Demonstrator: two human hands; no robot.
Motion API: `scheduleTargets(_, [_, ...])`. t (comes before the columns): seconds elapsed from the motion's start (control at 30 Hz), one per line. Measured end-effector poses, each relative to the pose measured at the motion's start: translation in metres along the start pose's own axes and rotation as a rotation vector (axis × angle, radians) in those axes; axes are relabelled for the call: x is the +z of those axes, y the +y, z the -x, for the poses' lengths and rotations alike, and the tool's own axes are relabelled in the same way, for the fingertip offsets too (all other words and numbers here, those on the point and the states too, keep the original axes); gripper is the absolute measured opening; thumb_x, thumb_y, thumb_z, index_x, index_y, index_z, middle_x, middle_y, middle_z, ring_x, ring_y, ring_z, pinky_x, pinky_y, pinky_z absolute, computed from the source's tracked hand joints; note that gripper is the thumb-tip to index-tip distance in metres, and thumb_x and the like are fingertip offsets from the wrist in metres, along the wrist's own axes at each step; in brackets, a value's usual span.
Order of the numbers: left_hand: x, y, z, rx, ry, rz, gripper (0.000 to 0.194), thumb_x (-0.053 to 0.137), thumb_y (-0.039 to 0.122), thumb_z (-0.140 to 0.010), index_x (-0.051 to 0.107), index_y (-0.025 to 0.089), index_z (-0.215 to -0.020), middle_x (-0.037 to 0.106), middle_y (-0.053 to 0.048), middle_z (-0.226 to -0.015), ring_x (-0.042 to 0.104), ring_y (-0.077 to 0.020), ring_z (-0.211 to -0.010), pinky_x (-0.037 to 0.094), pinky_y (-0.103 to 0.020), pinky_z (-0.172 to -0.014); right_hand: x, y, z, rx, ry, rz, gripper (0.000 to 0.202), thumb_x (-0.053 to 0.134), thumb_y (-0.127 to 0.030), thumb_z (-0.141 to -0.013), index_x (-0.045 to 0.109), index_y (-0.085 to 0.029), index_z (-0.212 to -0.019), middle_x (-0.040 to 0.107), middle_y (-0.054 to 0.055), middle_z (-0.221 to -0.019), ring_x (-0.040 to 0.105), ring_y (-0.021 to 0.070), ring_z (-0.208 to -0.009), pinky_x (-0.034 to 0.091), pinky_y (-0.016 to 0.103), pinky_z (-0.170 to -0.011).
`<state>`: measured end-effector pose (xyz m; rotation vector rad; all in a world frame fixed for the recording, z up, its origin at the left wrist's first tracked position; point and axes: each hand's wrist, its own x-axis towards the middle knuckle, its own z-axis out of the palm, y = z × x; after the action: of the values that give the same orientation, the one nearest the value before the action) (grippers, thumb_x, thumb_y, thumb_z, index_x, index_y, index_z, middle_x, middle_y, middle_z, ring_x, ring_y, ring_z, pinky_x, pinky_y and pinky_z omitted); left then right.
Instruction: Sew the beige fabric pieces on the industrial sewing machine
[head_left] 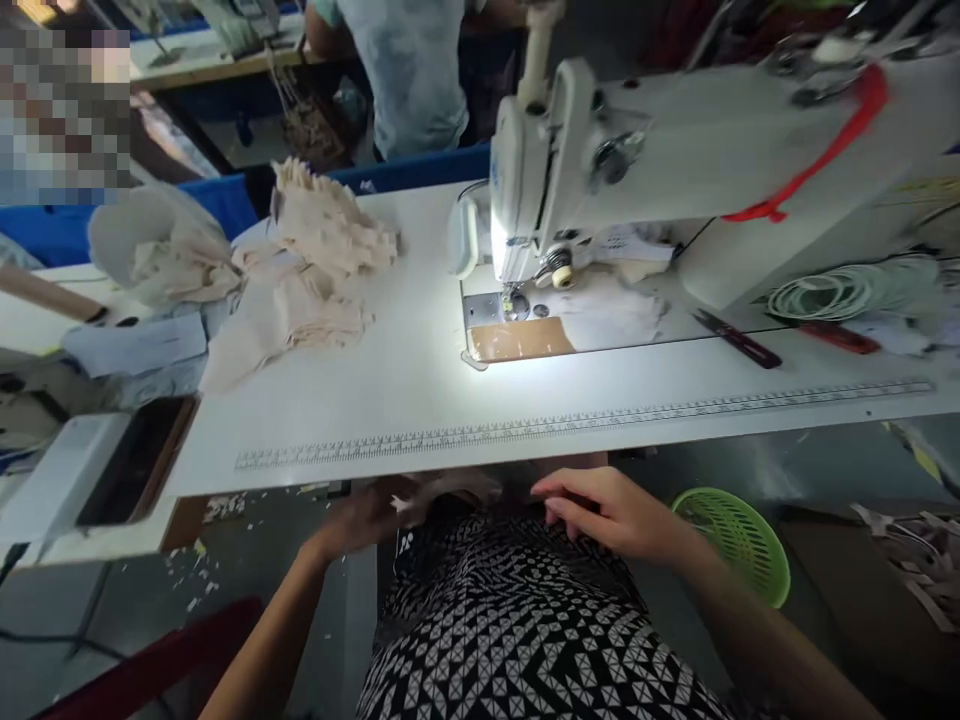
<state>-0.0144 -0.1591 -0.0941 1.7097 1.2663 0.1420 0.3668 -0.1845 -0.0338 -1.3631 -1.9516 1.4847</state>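
Note:
Below the front edge of the table, my left hand is smeared by motion. A pale piece of cloth lies against its fingers over my lap; whether they grip it, I cannot tell. My right hand hovers over my lap to the right, its fingers loosely bent and apart, with nothing visible in them. Beyond the table edge stands a white sewing machine, its lamp lighting the needle plate. Gathered beige cloth pieces are heaped on the table left of the machine.
A printed ruler strip runs along the table's front. Thread snips and coiled pale cord lie at right. A phone rests at left. A green basket stands below, right. A person sits beyond the table.

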Motion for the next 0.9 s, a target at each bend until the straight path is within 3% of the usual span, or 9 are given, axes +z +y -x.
scheduleTargets(0.07, [-0.009,0.041,0.001,0.206,-0.220,0.076,0.037,0.067,0.056,-0.096,0.076,0.031,-0.122,0.078,-0.008,-0.119,0.073,-0.0283,-0.110,0.064,-0.040,-0.089,-0.032,-0.018,0.003,-0.089,0.206,0.123,0.033,0.052,-0.051,-0.102,0.077,-0.030,-0.109,0.077,0.002,-0.081,0.064,0.0165,-0.056,0.053,0.030,-0.056])
scheduleTargets(0.17, [-0.020,0.116,-0.017,0.532,-0.418,0.087,0.031,0.066,0.046,-0.100,0.073,0.031,-0.127,0.079,-0.008,-0.112,0.075,-0.0248,-0.102,0.064,-0.041,-0.092,-0.090,-0.019,-0.026,-0.119,0.630,0.419,0.025,0.056,-0.044,-0.101,0.076,-0.031,-0.105,0.079,0.005,-0.094,0.068,0.0208,-0.071,0.053,0.033,-0.065])
scheduleTargets(0.23, [-0.023,0.162,-0.045,0.688,-0.334,0.024,0.027,0.061,0.040,-0.104,0.072,0.030,-0.127,0.078,-0.009,-0.112,0.075,-0.0232,-0.101,0.064,-0.039,-0.090,-0.129,-0.008,-0.061,-0.104,0.787,0.608,0.021,0.057,-0.035,-0.100,0.076,-0.026,-0.101,0.078,0.009,-0.102,0.069,0.0224,-0.078,0.052,0.034,-0.070])
scheduleTargets(0.37, [-0.022,0.221,-0.125,0.835,0.133,-0.219,0.028,0.048,0.027,-0.108,0.068,0.026,-0.128,0.074,-0.013,-0.118,0.073,-0.0231,-0.106,0.065,-0.041,-0.092,-0.178,0.009,-0.118,0.028,0.816,0.866,0.024,0.053,-0.021,-0.099,0.076,-0.019,-0.106,0.076,0.014,-0.116,0.070,0.0252,-0.094,0.050,0.035,-0.078])
scheduleTargets(0.5, [-0.015,0.249,-0.207,0.869,0.440,-0.317,0.029,0.044,0.015,-0.105,0.064,0.020,-0.125,0.070,-0.016,-0.124,0.069,-0.0248,-0.119,0.061,-0.045,-0.103,-0.181,0.010,-0.127,0.070,0.768,0.940,0.024,0.053,-0.024,-0.102,0.075,-0.020,-0.112,0.073,0.013,-0.120,0.070,0.0242,-0.094,0.047,0.033,-0.073])
scheduleTargets(0.6, [-0.006,0.259,-0.247,0.631,0.524,-0.404,0.030,0.052,0.013,-0.100,0.062,0.016,-0.128,0.067,-0.018,-0.131,0.067,-0.0273,-0.123,0.059,-0.044,-0.103,-0.179,0.010,-0.118,0.028,0.694,0.956,0.023,0.051,-0.026,-0.105,0.072,-0.018,-0.107,0.073,0.013,-0.115,0.069,0.0241,-0.091,0.045,0.032,-0.070])
scheduleTargets(0.73, [0.001,0.261,-0.266,0.307,0.526,-0.464,0.043,0.064,0.030,-0.099,0.057,0.013,-0.137,0.063,-0.020,-0.138,0.072,-0.0304,-0.111,0.060,-0.041,-0.087,-0.182,0.008,-0.112,0.027,0.633,0.991,0.020,0.052,-0.021,-0.103,0.071,-0.015,-0.107,0.072,0.016,-0.115,0.069,0.0258,-0.092,0.043,0.033,-0.069])
scheduleTargets(0.8, [0.000,0.258,-0.268,0.260,0.534,-0.423,0.044,0.065,0.039,-0.101,0.058,0.014,-0.136,0.065,-0.019,-0.134,0.073,-0.0283,-0.104,0.059,-0.039,-0.083,-0.183,0.008,-0.112,0.037,0.617,1.010,0.021,0.051,-0.019,-0.102,0.070,-0.014,-0.107,0.072,0.016,-0.114,0.069,0.0252,-0.090,0.041,0.033,-0.067])
scheduleTargets(0.9, [-0.003,0.255,-0.269,0.290,0.577,-0.359,0.028,0.063,0.041,-0.103,0.067,0.020,-0.122,0.069,-0.014,-0.122,0.071,-0.0244,-0.100,0.058,-0.038,-0.083,-0.182,0.007,-0.112,0.035,0.610,1.029,0.022,0.048,-0.020,-0.103,0.069,-0.014,-0.107,0.071,0.016,-0.113,0.068,0.0248,-0.087,0.037,0.033,-0.064])
